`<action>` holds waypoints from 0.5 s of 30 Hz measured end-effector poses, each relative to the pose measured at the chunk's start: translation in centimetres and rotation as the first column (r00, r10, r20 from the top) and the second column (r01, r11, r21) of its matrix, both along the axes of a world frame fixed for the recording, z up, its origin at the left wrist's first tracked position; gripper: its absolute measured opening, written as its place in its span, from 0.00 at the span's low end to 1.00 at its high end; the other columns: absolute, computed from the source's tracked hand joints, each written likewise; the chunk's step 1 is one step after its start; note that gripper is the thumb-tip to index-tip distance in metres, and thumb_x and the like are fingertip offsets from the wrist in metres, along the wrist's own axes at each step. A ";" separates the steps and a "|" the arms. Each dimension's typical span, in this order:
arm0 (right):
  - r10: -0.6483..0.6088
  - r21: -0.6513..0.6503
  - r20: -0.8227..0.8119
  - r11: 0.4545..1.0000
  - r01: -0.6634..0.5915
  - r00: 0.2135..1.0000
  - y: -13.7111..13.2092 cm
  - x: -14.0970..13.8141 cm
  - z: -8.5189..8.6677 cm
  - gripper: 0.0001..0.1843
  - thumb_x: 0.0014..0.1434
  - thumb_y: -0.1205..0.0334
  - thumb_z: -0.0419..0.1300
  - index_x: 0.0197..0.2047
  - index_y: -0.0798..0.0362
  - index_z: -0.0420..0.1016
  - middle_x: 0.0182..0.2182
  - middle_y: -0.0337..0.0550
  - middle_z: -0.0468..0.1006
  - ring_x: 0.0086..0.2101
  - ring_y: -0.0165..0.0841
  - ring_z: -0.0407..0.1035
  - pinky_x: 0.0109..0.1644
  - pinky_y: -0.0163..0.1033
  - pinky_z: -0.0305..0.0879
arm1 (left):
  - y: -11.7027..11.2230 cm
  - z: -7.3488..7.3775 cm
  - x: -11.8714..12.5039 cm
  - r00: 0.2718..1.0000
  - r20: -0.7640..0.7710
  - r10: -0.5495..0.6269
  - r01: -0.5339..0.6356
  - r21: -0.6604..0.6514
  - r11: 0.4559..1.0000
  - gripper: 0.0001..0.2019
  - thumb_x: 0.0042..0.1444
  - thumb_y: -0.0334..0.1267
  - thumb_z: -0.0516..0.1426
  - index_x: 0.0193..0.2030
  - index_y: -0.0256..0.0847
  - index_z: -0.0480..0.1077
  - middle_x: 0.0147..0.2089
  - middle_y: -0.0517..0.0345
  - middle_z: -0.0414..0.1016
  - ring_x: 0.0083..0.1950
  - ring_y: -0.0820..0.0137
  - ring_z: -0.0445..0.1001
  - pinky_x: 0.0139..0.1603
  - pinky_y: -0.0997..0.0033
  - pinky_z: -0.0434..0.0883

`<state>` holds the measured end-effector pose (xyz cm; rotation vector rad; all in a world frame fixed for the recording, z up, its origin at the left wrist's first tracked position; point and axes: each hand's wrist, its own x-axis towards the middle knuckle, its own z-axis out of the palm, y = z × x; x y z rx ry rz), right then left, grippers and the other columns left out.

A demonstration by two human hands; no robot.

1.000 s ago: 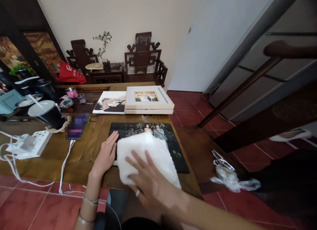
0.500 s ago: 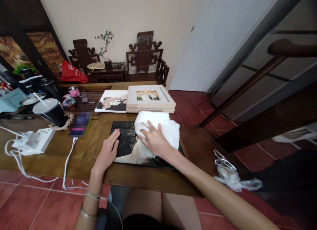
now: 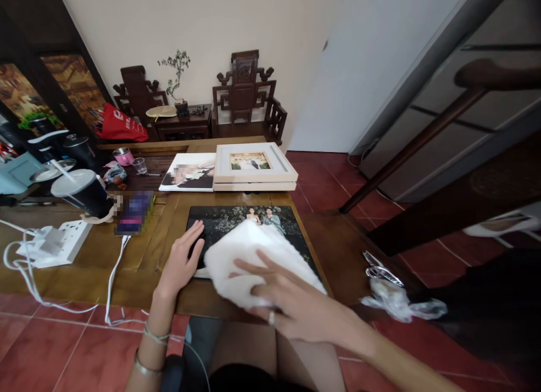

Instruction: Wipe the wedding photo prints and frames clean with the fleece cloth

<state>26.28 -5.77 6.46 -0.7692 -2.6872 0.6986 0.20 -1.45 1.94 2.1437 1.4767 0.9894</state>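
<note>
A dark photo panel [image 3: 217,222] with two figures on it lies flat near the front edge of the wooden table. My left hand [image 3: 182,258] rests with straight fingers on the panel's left edge. On the panel's front part is a fluffy white towel [image 3: 240,243], which covers much of the lower picture. My right hand [image 3: 291,302], slightly blurred and wearing a ring, grips the towel at its near side, with the thumb and fingers pressed into it.
Framed pictures [image 3: 276,181] and a white-edged photo print [image 3: 188,178] lie behind the panel. To the left are a phone [image 3: 134,212], a power strip [image 3: 75,243] with cables and a lidded cup [image 3: 87,195]. Scissors [image 3: 382,271] and a plastic bag [image 3: 391,299] sit at right.
My right hand has drawn the towel toward me across the panel, uncovering the two figures near its top. My left hand has stayed on the panel's left edge.
</note>
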 end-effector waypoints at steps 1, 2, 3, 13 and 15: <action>-0.074 -0.001 0.022 0.997 0.074 0.997 0.4 0.9 0.0 0.12 0.64 0.62 0.51 0.38 0.52 0.76 0.54 0.49 0.74 0.63 0.39 0.52 0.69 0.54 0.36 | 0.1 -0.1 0.1 1.000 -0.027 0.004 -0.004 -0.011 1.000 0.21 0.65 0.43 0.47 0.61 0.40 0.65 0.65 0.49 0.64 0.67 0.63 0.59 0.67 0.55 0.58; -0.149 0.015 0.040 0.989 0.149 0.988 0.9 1.6 -0.2 0.13 0.65 0.61 0.50 0.38 0.53 0.76 0.54 0.50 0.73 0.63 0.40 0.52 0.69 0.55 0.38 | 0.2 -0.2 0.2 0.999 -0.044 0.009 -0.010 -0.014 1.000 0.21 0.65 0.43 0.48 0.61 0.40 0.65 0.64 0.49 0.64 0.67 0.62 0.60 0.67 0.54 0.58; -0.222 0.041 0.051 0.975 0.220 0.974 1.7 2.0 -0.5 0.14 0.66 0.60 0.49 0.38 0.53 0.75 0.55 0.52 0.73 0.64 0.42 0.51 0.68 0.56 0.39 | 0.3 -0.3 0.2 0.999 -0.053 0.013 -0.013 -0.013 1.000 0.20 0.65 0.42 0.48 0.60 0.39 0.66 0.64 0.49 0.65 0.67 0.62 0.60 0.67 0.53 0.59; -0.335 0.082 -0.024 0.938 0.335 0.942 10.7 -8.5 -0.4 0.21 0.69 0.55 0.41 0.51 0.53 0.71 0.56 0.51 0.71 0.57 0.46 0.62 0.62 0.64 0.45 | 0.7 -0.8 0.0 0.999 -0.051 0.020 -0.018 0.038 0.999 0.18 0.63 0.38 0.49 0.57 0.36 0.69 0.61 0.46 0.69 0.64 0.61 0.65 0.65 0.53 0.61; -0.289 0.087 -0.042 0.953 0.291 0.957 11.0 -10.8 0.1 0.19 0.69 0.55 0.43 0.50 0.52 0.72 0.54 0.49 0.72 0.55 0.45 0.64 0.62 0.62 0.46 | 0.7 -0.8 -0.1 0.998 -0.063 0.024 -0.021 0.050 0.999 0.17 0.63 0.38 0.49 0.55 0.37 0.71 0.58 0.46 0.72 0.62 0.61 0.68 0.64 0.54 0.64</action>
